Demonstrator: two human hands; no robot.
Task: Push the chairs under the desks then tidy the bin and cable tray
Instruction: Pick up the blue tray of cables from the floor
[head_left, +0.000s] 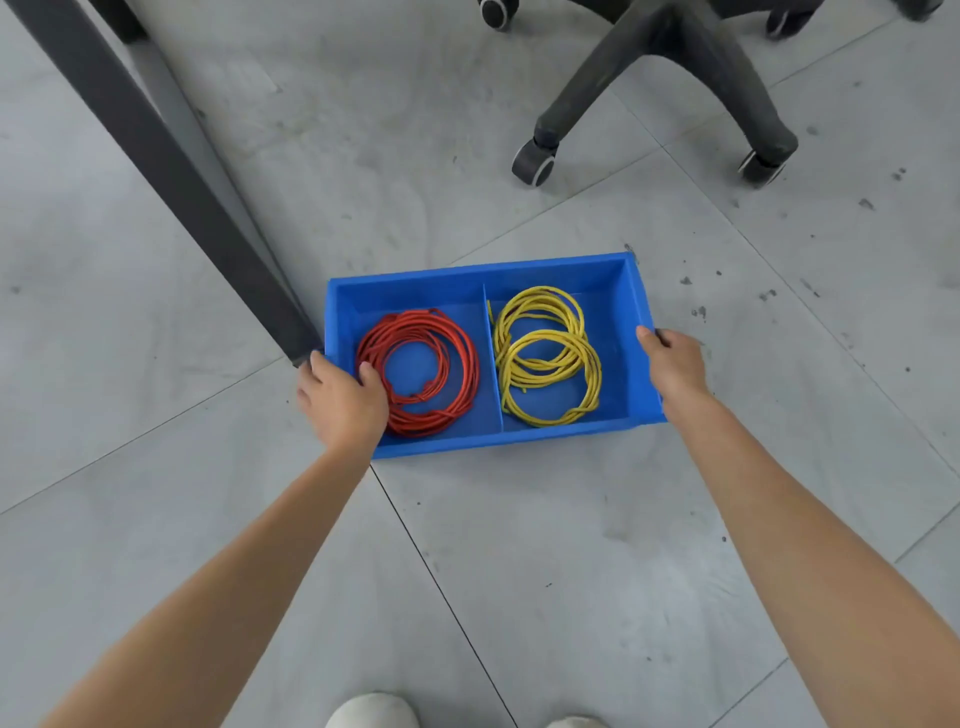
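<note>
Both hands hold the blue cable tray (631, 291) on the floor (571, 545), beside a desk leg (156, 156).
Left hand (340, 402) grips its left wall, right hand (675, 364) its right wall; the stiff plastic looks light, the red coil (457, 374) and yellow coils (550, 358) loose.

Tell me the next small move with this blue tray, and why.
Probably slide the blue tray forward, away from the feet, keeping its left end off the desk leg. Left hand and right hand already grip its two short ends, and the red cable and yellow cable lie coiled inside.
</note>
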